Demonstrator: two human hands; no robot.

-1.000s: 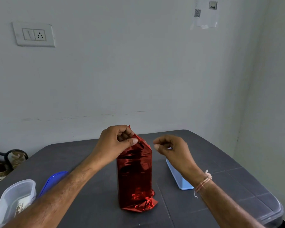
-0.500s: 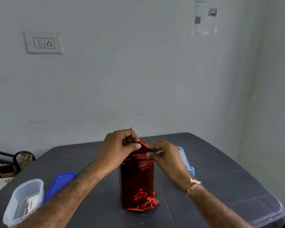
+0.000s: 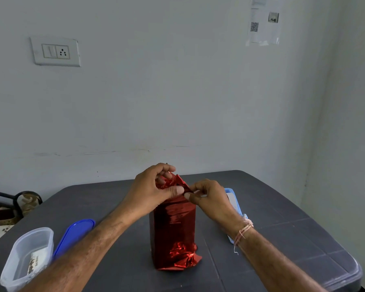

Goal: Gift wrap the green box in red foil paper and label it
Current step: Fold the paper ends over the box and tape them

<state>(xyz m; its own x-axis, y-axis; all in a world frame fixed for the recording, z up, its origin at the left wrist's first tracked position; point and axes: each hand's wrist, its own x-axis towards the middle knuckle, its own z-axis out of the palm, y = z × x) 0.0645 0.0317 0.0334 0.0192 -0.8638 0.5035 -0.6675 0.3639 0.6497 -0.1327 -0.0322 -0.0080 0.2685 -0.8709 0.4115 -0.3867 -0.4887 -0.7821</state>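
The box, fully covered in shiny red foil paper [image 3: 173, 226], stands upright in the middle of the dark grey table [image 3: 282, 232]; no green shows. Its foil is crumpled at the bottom front. My left hand [image 3: 154, 188] pinches the folded foil flap at the top of the box, thumb pressed on the front. My right hand [image 3: 207, 197] pinches the same flap's right corner with thumb and forefinger. Whether a small piece of tape sits under those fingers I cannot tell.
A clear plastic tub [image 3: 27, 258] with something inside stands at the front left, its blue lid [image 3: 74, 234] lying beside it. A light blue container [image 3: 233, 203] lies right of the box, partly behind my right wrist. The wall stands just behind the table.
My right hand came in from the right, where it hovered apart, and took hold of the foil flap at the top. My left hand kept its grip. The camera tilted down slightly.
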